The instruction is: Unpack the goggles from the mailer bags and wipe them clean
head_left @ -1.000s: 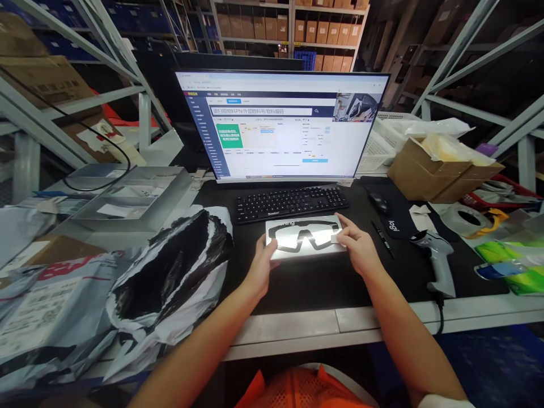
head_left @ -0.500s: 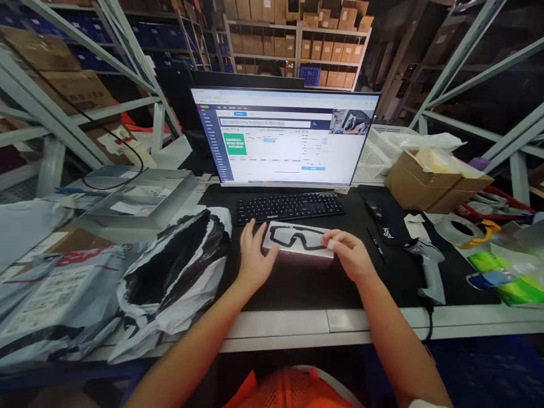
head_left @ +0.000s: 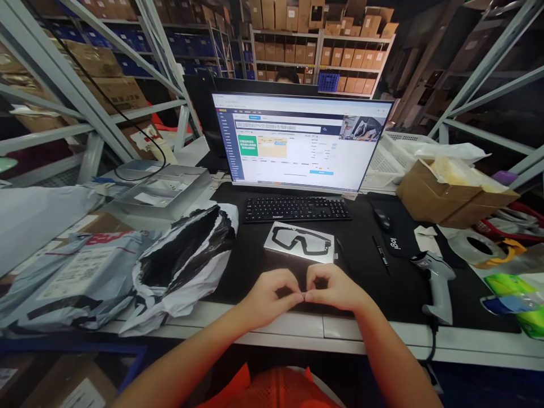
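Observation:
A white-and-black box printed with a pair of glasses (head_left: pixel 299 245) lies on the black desk mat (head_left: pixel 238 283), in front of the keyboard (head_left: pixel 297 208). Nearer to me, my left hand (head_left: pixel 274 294) and my right hand (head_left: pixel 331 288) meet just over the mat's front edge. Thumb and forefinger of each are pinched together, with the fingertips touching. Whatever they hold between them is too small or hidden to make out. Neither hand touches the box.
An open plastic mailer (head_left: pixel 187 260) and a labelled grey parcel (head_left: pixel 76 277) lie to the left. Rightward are a pen (head_left: pixel 381 252), a mouse (head_left: pixel 381 218), a barcode scanner (head_left: pixel 437 283) and a tape roll (head_left: pixel 478 246). A monitor (head_left: pixel 297 144) stands behind; a person's head shows beyond it.
Both hands have left the box and come together closer to me, their fingers now pinched. Before, the right fingertips held a small whitish piece at the box's right end. The camera view has shifted slightly.

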`<move>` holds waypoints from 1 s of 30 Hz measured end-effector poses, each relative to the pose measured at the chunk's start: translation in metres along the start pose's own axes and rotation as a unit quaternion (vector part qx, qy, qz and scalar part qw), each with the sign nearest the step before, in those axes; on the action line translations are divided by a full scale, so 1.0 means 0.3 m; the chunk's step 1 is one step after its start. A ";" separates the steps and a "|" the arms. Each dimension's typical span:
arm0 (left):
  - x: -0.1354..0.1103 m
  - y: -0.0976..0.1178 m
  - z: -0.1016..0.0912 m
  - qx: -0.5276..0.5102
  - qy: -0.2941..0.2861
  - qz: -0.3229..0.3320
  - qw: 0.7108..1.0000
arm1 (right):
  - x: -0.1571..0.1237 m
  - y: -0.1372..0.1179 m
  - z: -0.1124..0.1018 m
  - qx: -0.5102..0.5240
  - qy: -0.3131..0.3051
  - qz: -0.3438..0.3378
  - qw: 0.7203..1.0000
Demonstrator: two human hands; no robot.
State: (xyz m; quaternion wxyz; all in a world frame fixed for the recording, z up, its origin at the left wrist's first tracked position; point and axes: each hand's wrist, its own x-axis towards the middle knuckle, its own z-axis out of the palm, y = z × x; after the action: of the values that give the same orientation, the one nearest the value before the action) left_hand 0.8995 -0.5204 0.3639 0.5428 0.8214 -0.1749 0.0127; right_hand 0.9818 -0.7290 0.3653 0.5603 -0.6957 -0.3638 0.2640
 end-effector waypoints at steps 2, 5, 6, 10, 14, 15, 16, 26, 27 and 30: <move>-0.042 0.007 -0.027 0.020 0.023 -0.011 0.999 | -0.004 -0.005 0.003 0.015 -0.027 -0.004 1.000; -0.116 0.024 -0.144 0.122 0.101 -0.014 0.987 | -0.013 -0.004 0.002 0.012 -0.004 -0.021 1.000; -0.142 0.029 -0.203 0.179 0.146 -0.013 0.973 | -0.016 -0.001 0.001 0.005 0.016 -0.025 1.000; -0.233 0.023 -0.459 0.440 0.303 -0.070 0.842 | -0.023 0.016 0.003 -0.078 0.139 -0.035 0.987; -0.305 -0.049 -0.588 0.520 0.222 -0.166 0.808 | -0.016 0.039 0.004 -0.181 0.292 -0.033 0.939; -0.317 -0.073 -0.592 0.520 0.201 -0.187 0.809 | -0.013 0.044 0.003 -0.186 0.310 -0.026 0.932; -0.328 -0.095 -0.589 0.515 0.186 -0.205 0.811 | -0.010 0.050 0.002 -0.185 0.319 -0.018 0.929; -0.303 -0.106 -0.567 0.167 0.275 -0.342 0.883 | 0.014 0.072 0.020 -0.166 0.315 0.003 0.935; -0.290 -0.099 -0.573 0.155 0.282 -0.337 0.885 | 0.015 0.071 0.023 -0.165 0.313 0.002 0.935; -0.254 -0.081 -0.581 0.184 0.279 -0.325 0.885 | 0.018 0.065 0.028 -0.158 0.320 0.005 0.934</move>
State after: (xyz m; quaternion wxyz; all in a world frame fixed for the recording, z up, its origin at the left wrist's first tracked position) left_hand 0.8647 -0.3348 0.3977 0.3821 0.8798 0.2659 0.0961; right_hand 0.9826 -0.7218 0.3448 0.5286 -0.8248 -0.1985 -0.0310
